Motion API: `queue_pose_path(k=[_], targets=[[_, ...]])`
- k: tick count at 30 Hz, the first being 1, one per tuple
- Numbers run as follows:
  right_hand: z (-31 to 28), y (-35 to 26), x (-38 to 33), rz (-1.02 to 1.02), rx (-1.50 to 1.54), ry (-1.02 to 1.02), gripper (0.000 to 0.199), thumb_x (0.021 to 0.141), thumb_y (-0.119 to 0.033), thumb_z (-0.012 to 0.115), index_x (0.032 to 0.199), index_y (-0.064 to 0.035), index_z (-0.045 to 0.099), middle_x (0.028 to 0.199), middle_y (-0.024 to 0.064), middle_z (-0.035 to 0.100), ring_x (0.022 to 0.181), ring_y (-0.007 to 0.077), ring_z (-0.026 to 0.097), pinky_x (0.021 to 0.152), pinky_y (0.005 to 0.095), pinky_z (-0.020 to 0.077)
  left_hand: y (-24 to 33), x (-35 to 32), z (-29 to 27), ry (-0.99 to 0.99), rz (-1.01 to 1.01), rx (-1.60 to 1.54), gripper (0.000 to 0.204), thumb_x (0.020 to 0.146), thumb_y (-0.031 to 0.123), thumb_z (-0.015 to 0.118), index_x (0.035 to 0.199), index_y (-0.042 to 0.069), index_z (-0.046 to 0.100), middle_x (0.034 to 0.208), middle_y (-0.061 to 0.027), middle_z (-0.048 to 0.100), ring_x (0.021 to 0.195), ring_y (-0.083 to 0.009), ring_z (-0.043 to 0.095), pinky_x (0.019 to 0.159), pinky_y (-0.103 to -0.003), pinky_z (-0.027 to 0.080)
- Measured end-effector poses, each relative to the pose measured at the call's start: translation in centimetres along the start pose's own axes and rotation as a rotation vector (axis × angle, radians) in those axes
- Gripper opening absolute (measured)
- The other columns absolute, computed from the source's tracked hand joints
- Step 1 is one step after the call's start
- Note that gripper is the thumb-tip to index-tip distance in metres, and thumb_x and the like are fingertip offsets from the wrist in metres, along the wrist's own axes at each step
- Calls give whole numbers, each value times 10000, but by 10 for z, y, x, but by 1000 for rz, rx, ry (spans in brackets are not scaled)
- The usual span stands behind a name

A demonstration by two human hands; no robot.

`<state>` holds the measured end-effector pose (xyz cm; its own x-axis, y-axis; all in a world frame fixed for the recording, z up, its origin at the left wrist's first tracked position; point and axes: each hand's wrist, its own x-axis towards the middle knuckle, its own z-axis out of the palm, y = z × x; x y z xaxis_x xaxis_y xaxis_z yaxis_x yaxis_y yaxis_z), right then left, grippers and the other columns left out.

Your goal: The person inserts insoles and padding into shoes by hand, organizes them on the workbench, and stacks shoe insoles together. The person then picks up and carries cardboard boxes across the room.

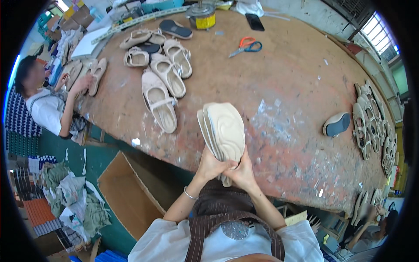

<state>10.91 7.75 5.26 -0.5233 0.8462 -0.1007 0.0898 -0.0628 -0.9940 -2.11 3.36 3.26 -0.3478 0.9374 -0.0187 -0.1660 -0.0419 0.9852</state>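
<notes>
Insole stack point(222, 129) above both hands, L hand point(210, 167), R hand point(241, 172) gripping base

Setting: shoemaking workshop. Large wooden surface point(279, 87), worn, stained and flecked with dried glue or paint. Far left on it, a cluster of unfinished beige shoes point(163, 76); more shoes point(371, 122) in rows at the right edge; one dark-soled shoe point(337, 124) lying apart near them. Orange-handled scissors point(246, 46) and a yellow tin point(201, 18) at the far side. Stack of beige insoles point(222, 131) held above the near edge. Cardboard box point(131, 192) and piled cloth point(72, 196) on the green floor, near left. Second worker point(48, 100) seated at left, handling shoes. Barred window point(382, 32) far right.
</notes>
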Motion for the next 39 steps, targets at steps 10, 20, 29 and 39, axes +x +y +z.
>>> queue_pose_path(k=[10,20,29,39], targets=[[-9,1,26,-161,-259,-22,1166,693,-162,856,1561,15,97,1498,280,369,1395,369,408,1114,444,380,4,29,20,53,-90,-158,682,794,66,812,1360,-74,457,1310,-157,588,1223,-229,561,1057,-372,443],[-104,47,42,-163,-671,470,520,843,-24,678,1346,-23,542,1295,205,560,1219,397,513,1047,480,406,94,270,-2,185,307,972,880,655,336,868,1286,-31,377,1052,-323,656,982,-488,643,850,-538,509],[-119,75,42,-131,-830,456,377,737,21,659,1097,-83,695,1222,152,600,1167,376,567,1005,489,449,57,558,28,217,645,1379,957,750,313,803,1490,-25,299,1263,-276,562,1121,-441,594,934,-512,502],[-177,53,66,-288,-893,725,328,782,-27,685,1104,-87,696,1273,160,597,1232,376,541,1062,525,406,-28,659,-63,84,311,1774,1211,751,687,699,1593,104,54,1404,-320,487,1190,-486,559,973,-521,471]])
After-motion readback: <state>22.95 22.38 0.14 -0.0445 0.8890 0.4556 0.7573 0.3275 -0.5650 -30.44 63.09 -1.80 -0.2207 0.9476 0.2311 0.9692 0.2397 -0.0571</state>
